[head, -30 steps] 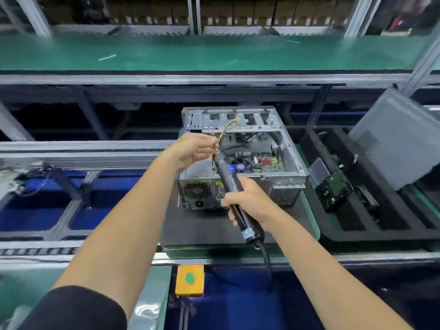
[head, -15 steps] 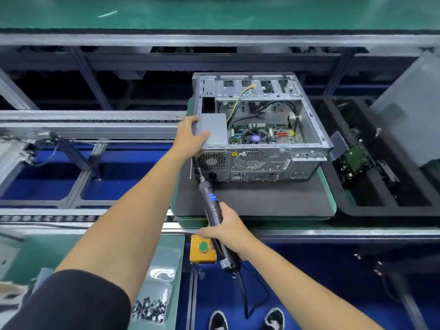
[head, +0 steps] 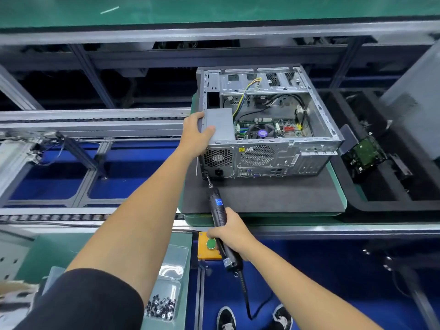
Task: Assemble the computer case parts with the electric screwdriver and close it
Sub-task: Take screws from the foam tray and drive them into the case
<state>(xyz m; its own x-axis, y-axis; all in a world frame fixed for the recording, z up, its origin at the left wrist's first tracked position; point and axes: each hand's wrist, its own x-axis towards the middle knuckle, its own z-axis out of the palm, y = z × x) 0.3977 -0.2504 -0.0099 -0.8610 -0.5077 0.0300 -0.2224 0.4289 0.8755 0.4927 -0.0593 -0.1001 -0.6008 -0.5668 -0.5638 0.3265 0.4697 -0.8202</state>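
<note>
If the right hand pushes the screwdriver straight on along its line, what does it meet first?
The right hand aims the screwdriver up at the case; its bit seems already at the rear panel's lower left corner, probably a screw there, too small to confirm.

Near left: clear bin of small dark screws [head: 161,307]; orange box with green button [head: 210,245]; green conveyor belt [head: 214,8] (far); shoes [head: 226,318] below.

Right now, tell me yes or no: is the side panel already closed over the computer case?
No. The computer case lies open on top, with its motherboard and cables exposed.
</note>
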